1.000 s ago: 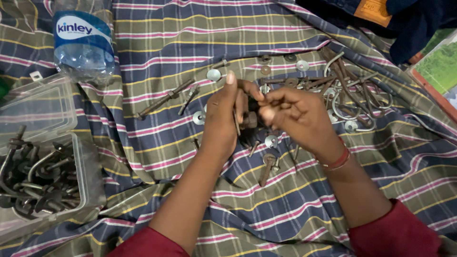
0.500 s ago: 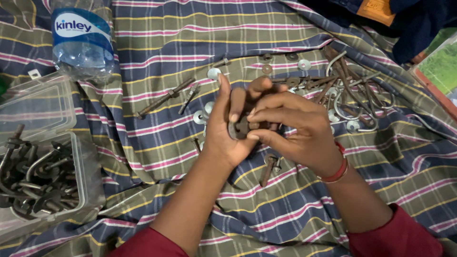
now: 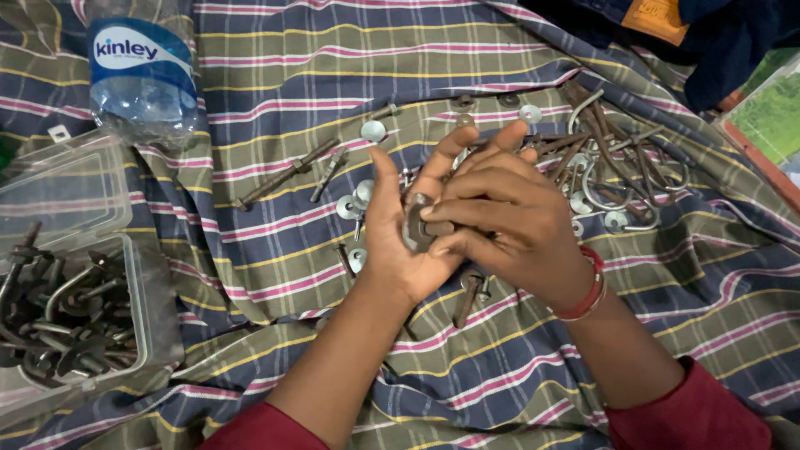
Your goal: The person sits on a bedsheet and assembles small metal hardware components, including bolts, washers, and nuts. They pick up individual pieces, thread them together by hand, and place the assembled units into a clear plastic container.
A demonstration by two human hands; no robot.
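Note:
My left hand [image 3: 398, 240] lies palm up with fingers spread, and a rusty washer on a bolt [image 3: 414, 229] rests on the palm. My right hand [image 3: 508, 225] covers it from the right, thumb and fingertips pinching that washer. Under and around both hands, rusty bolts [image 3: 467, 296] and shiny washers [image 3: 348, 206] are scattered on the striped cloth [image 3: 275, 50]. A long rusty bolt [image 3: 283, 177] lies left of the hands. A tangle of rusty hook bolts [image 3: 621, 162] sits just right of them.
A clear plastic box [image 3: 158, 329] at the left holds several assembled hook bolts. A water bottle [image 3: 137, 71] lies at the top left. Dark blue fabric [image 3: 725, 42] and a green book [image 3: 771, 117] are at the top right.
My left hand has opened out flat, fingers stretching up. My right hand has slid left over the palm and pinched the washer there.

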